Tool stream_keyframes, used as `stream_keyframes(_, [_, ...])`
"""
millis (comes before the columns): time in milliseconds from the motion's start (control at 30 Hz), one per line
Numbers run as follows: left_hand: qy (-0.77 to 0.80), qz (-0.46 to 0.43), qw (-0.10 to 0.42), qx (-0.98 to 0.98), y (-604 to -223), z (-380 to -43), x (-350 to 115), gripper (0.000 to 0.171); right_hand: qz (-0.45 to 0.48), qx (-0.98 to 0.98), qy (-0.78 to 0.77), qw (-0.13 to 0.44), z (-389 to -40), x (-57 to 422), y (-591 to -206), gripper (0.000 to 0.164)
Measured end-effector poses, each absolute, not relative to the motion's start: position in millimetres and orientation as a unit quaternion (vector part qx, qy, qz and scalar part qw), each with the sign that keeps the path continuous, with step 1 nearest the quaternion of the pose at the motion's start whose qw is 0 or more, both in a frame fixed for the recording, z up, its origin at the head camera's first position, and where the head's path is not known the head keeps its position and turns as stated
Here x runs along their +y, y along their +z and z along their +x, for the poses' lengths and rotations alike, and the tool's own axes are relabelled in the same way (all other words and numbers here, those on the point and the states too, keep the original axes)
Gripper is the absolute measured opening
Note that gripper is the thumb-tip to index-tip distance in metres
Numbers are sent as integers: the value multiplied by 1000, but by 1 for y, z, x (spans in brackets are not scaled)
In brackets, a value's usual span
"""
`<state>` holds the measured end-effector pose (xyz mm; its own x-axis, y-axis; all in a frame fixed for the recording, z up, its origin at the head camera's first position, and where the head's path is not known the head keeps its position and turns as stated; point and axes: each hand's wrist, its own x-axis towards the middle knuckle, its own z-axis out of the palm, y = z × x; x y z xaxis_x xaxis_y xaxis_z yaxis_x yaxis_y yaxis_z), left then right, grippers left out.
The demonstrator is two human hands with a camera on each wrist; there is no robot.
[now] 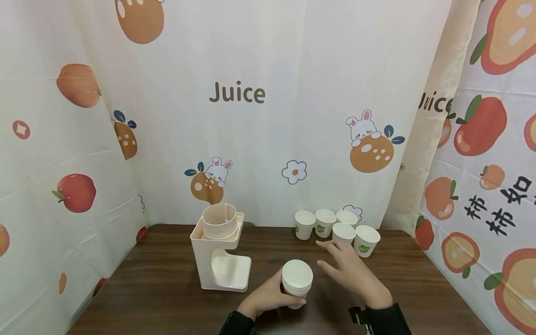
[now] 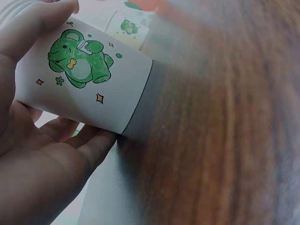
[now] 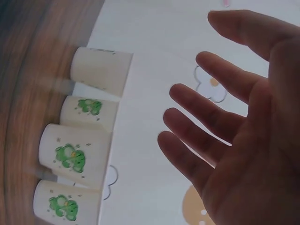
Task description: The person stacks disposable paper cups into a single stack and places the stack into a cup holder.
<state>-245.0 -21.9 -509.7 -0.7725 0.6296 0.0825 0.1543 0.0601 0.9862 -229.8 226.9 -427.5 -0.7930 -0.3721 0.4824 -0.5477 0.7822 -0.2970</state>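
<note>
My left hand (image 1: 271, 294) grips a stack of white paper cups (image 1: 297, 275) near the front of the table, thumb and fingers wrapped round its side. Close up in the left wrist view, the lowest cup (image 2: 84, 70) shows a green bear print with small stars. With its fingers spread and nothing held, my right hand (image 1: 349, 269) hovers to the right of the stack. Just beyond that hand, several single paper cups (image 1: 366, 241) stand upright in a cluster. In the right wrist view their bear prints (image 3: 70, 158) face the camera.
A cream cup dispenser-like stand (image 1: 205, 260) with a round open holder (image 1: 219, 222) on top and a flat base stands at the left of the dark wooden table (image 1: 159, 284). Fruit-printed curtains (image 1: 268, 139) enclose the back and sides.
</note>
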Motion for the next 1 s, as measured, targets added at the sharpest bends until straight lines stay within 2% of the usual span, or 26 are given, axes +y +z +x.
stream_keyframes(400, [628, 272, 190, 704, -509, -244, -22, 81, 221, -918, 186, 271, -255, 242, -437, 40])
stream_keyframes(667, [627, 266, 191, 707, -509, -243, -22, 82, 146, -936, 181, 265, -271, 250, -442, 37])
stream_keyframes(1000, [628, 276, 189, 703, -509, -244, -22, 81, 127, -932, 165, 298, -291, 261, -445, 33])
